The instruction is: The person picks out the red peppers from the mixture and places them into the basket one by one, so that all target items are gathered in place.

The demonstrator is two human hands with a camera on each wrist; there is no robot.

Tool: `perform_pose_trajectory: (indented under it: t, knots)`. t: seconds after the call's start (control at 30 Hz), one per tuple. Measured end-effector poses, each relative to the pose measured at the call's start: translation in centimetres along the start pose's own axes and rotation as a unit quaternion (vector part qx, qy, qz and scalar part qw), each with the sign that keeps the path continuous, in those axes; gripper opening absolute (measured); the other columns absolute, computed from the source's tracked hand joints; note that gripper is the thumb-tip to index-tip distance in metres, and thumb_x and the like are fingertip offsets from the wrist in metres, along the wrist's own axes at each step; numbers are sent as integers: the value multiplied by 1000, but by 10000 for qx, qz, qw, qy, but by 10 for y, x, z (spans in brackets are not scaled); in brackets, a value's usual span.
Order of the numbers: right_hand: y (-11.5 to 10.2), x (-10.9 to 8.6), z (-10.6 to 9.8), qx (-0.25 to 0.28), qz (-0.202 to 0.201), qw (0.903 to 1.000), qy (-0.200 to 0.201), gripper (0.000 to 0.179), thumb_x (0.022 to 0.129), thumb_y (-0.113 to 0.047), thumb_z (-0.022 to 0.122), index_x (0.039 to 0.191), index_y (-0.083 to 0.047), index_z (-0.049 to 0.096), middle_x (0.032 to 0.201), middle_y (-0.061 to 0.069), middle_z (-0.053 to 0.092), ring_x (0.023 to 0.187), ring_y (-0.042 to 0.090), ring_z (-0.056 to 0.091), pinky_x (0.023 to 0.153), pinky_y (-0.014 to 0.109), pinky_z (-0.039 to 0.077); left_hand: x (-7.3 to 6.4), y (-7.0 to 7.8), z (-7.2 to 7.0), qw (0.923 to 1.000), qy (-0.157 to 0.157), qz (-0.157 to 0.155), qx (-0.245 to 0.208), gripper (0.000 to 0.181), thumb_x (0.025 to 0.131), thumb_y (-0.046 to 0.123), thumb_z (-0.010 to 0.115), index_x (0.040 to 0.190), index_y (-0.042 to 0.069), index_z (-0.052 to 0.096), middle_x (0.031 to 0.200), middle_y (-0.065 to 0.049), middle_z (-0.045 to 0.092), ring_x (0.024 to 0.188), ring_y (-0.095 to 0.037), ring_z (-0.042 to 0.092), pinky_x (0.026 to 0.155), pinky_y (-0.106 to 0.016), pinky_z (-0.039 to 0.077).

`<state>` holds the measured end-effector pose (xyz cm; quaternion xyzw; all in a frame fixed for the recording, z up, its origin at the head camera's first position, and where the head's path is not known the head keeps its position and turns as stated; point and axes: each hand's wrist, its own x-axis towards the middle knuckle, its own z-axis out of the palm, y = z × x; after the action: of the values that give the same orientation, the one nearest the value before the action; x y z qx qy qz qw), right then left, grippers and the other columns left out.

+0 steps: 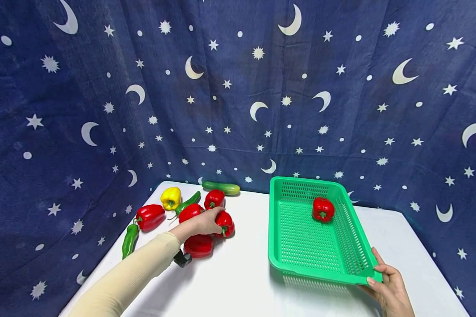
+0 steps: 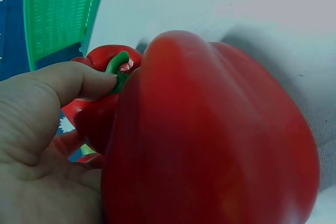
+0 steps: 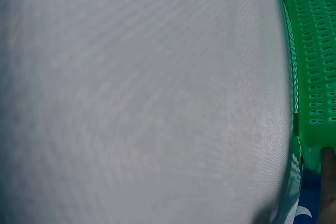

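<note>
My left hand [image 1: 207, 221] reaches into a group of peppers at the left and grips a red bell pepper [image 1: 227, 223]. In the left wrist view the thumb [image 2: 86, 81] presses beside that pepper's green stem [image 2: 119, 66]. Another large red bell pepper [image 2: 210, 140] fills the foreground there, hiding part of the hand. At the right, my right hand [image 1: 392, 288] holds the near right corner of a green plastic basket [image 1: 274, 229], thumb over the rim. One red bell pepper [image 1: 323, 209] sits inside, towards the back right.
Around the left hand lie more red bell peppers [image 1: 150, 217], a yellow bell pepper [image 1: 171, 198], long green peppers [image 1: 129, 240] and a cucumber [image 1: 221, 188]. All rest on a white table [image 1: 238, 286]. A blue curtain [image 1: 230, 88] with moons and stars stands behind.
</note>
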<state>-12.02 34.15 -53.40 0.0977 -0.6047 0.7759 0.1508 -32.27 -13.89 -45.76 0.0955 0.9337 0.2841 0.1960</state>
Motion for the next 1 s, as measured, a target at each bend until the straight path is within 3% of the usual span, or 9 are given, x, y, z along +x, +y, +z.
perform_pose_trajectory:
  t: [0.23,0.5,0.77,1.0]
  knots:
    - [-2,-1,2,-107,100,9999,67,33,101,14,42,123,-9,40,170,-1,15,123,-1,56,77,32,60,-1,0,3,9991,196,281,245,79,85,15,79,155,13,43,138,-14,56,118,-30,54,97,-53,52]
    - [-3,-1,6,-121,-131,9998,-40,33,100,16,41,123,-8,39,164,-7,27,124,1,56,78,32,60,-1,6,3,9972,351,626,189,77,85,13,77,154,13,45,139,-13,57,117,-29,55,97,-51,51]
    - [-3,-2,6,-176,-214,9996,-50,32,100,16,41,123,-6,38,160,-7,32,125,0,54,79,31,60,-2,14,2,9947,447,875,-293,77,86,12,77,155,15,44,141,-14,55,118,-30,53,89,-43,57]
    - [-1,0,3,35,-409,9989,-234,36,98,21,37,123,-5,40,155,-11,38,126,4,56,77,33,61,-3,24,-1,9889,478,1154,-811,78,83,9,74,155,15,45,136,-11,58,115,-29,54,92,-43,54]
